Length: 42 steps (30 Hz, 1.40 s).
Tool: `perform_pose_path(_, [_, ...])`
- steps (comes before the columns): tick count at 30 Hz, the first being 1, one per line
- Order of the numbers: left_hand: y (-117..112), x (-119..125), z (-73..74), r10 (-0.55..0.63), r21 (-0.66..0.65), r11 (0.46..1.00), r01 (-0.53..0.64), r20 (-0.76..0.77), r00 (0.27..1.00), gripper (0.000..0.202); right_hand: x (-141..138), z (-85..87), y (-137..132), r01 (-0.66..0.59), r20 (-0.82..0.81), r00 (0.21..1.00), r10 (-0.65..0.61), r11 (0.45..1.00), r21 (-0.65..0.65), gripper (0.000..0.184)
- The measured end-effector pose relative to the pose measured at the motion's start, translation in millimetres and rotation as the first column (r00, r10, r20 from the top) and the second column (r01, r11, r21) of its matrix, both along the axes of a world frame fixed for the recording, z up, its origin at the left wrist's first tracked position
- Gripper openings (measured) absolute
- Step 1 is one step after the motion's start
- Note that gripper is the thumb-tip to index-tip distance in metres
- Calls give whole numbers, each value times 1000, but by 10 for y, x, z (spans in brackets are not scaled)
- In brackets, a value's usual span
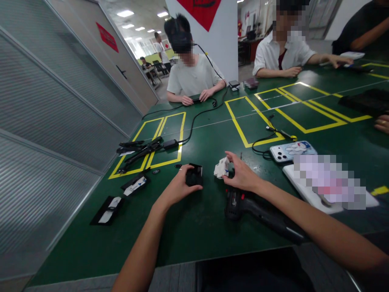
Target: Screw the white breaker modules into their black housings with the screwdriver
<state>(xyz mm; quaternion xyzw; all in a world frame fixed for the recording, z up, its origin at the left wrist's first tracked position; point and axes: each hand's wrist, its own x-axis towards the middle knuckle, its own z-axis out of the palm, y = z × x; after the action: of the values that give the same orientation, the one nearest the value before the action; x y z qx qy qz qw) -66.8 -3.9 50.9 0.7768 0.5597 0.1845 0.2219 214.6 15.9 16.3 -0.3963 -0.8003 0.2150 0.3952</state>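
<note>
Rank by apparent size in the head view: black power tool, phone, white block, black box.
Largest: black power tool
Next: phone
Smallest: white block in right hand and black box in left hand; too alike to rank

On the table [188, 243], the drill [234, 207] lies right of the box [193, 177].

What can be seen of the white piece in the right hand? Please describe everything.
The white piece is small and blocky, with a stepped, uneven outline and a bit of blue near its lower right. It looks like hard plastic. The right hand holds it between thumb and fingers, which hide part of it. Whether it also touches the green table cannot be told.
</note>
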Motion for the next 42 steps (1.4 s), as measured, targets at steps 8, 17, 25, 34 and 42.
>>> perform_pose_path(8, [-527, -783, 132, 285, -217, 937, -273, 26, 958, 73, 12, 21, -5, -3, 30, 1000, 3, 1000, -5, 83])
perform_pose_path(17, [-866, -1396, -27, 367, -296, 892, -341, 37, 929, 70, -13, 10, 12, 12, 36, 999, -10, 999, -36, 90])
perform_pose_path(25, [-887, -1364, 4, 470, -92, 881, -465, 40, 882, 63, -4, 0, 8, 5, 20, 1000, -4, 999, -34, 89])
perform_pose_path(34, [-695, 149, 345, 166, 130, 976, -175, 80, 983, 33, 7, 73, -62, -64, 34, 998, 58, 978, 197, 88])
perform_pose_path(42, [-158, 923, 9, 159, -149, 983, -110, 373, 914, 62, 34, 132, -90, -239, 61, 971, 232, 919, 314, 84])
